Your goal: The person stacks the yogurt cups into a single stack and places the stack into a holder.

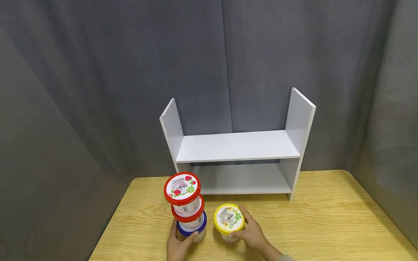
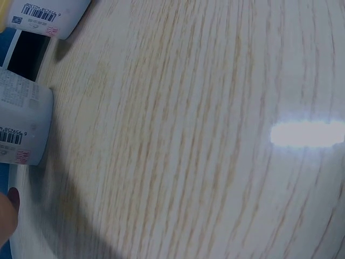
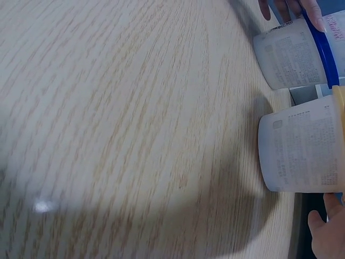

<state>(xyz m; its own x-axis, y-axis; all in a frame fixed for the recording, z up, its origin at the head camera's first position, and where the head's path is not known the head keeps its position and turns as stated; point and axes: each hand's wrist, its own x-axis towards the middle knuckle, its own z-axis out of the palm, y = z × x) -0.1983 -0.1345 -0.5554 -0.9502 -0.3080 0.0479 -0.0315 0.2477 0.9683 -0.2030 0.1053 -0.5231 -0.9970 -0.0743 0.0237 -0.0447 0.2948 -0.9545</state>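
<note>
I have the right hand [image 1: 251,232] pinching the yellow-lidded tub [image 1: 229,217] near its rim; whether the base meets the tabletop [image 1: 313,214] I can't tell. Just beside it, the left hand [image 1: 177,247] grips the blue-lidded tub [image 1: 201,236], which carries the lower red-lidded tub [image 1: 187,219] and, on top, the upper red-lidded tub [image 1: 182,190]. I judge all four light, with smooth plastic walls that may flex under a hard squeeze; I'd favour a hold just under the lid, where the rim should be stiffer. With fingers only at the lowest tub, a jerk could topple the upper two. Behind stands a white shelf unit [image 1: 238,146], its lower left corner hidden from my head camera by those tubs; a grey curtain [image 1: 130,72] hangs beyond.
</note>
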